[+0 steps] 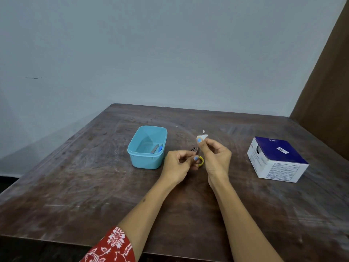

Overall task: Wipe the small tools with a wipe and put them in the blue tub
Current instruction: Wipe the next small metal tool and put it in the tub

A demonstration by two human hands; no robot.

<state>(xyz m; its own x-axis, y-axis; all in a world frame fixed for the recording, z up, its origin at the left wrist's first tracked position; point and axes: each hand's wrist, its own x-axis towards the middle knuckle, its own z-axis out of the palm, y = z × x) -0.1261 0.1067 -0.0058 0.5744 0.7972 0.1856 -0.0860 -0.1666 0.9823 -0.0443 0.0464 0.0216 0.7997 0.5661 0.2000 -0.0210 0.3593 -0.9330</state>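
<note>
Two hands: both busy on one tool, above the worktop and just right of the tub.
Left hand: your grip is closed on the handle end of small scissors; a yellow finger loop shows by your thumb.
Right hand: thumb and fingers pinch a white wipe around the upper part of the tool.
Tool axis: it runs from the yellow loop low down, up and away from you to a thin tip that pokes out just above the wipe. Blade detail is too small to tell.
Tub contents: at least one slim grey item with a blue part lies against the right wall. You cannot tell exactly what it is.
Box: blue and white, well apart on the right, untouched.
Step in hand: by the look of it, you are wiping the blade end, with the drop into the tub not yet done.
Key relation: the tub lies to the left of the scissors, on your left hand's side, and that hand is the nearer one and already has the handle.
Next move, as a judgement: free the wipe off the tip along the long axis, then carry the tool left over the near rim.
Risk: the pointed tip could snag the wipe.
</note>
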